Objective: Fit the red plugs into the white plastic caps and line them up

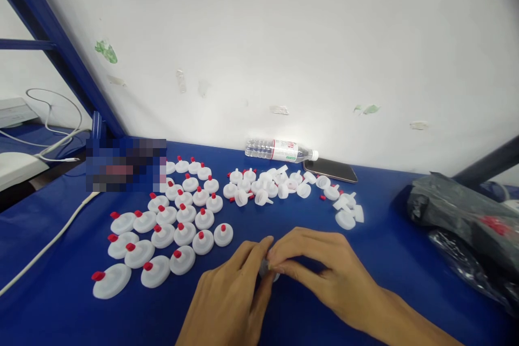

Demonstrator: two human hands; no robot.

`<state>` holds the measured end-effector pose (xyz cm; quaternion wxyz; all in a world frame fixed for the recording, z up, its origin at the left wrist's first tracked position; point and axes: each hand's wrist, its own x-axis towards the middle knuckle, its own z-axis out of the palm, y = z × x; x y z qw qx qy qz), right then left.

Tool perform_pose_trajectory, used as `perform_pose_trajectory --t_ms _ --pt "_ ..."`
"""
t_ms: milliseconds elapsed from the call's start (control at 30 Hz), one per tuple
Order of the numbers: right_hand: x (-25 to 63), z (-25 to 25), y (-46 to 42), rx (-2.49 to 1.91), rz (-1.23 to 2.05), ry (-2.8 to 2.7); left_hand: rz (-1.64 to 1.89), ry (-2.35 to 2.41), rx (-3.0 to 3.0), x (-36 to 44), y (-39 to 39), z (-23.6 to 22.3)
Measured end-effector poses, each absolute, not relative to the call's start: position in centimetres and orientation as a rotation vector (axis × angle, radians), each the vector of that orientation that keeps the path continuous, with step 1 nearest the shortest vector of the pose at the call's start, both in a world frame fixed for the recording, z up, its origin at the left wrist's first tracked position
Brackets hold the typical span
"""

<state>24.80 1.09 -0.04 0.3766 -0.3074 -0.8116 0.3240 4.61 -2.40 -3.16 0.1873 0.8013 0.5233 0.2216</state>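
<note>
My left hand [233, 289] grips a whitish plastic piece [263, 268], mostly covered by the fingers, low over the table's front. It looks like one of the nozzle caps around it. Thumb and fingertips of my right hand [320, 267] pinch together at the top of the same piece; what lies between them is hidden. Left of the hands, round white nozzle caps [185, 233] with red tips stand in loose rows. Beyond the hands lies a jumbled pile of white cap parts [270, 186], with small red tips [323, 198] among them.
A clear water bottle [281, 150] lies along the wall, beside a dark phone [332, 170]. Black plastic bags [454, 221] sit at the right. A white cable [52, 238] crosses the left of the blue table [60, 313]; a blue frame post [65, 54] rises there.
</note>
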Motion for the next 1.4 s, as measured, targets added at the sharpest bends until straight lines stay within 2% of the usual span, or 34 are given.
perform_pose_trajectory --t_ms 600,867,1100,1400 --pt "24.6 -0.1 0.9 -0.917 0.94 -2.093 0.648 1.485 2.281 4.7 -2.6 -3.1" --pt "24.7 -0.5 1.0 -0.952 1.076 -1.983 1.031 1.518 2.282 4.9 -2.9 -2.1" --pt "24.3 -1.0 0.5 -0.997 1.061 -1.943 1.289 1.459 2.272 5.0 -2.8 -1.8" --pt "25.9 -0.4 1.5 -1.027 1.025 -2.228 1.177 1.322 2.466 4.6 -2.5 -2.7"
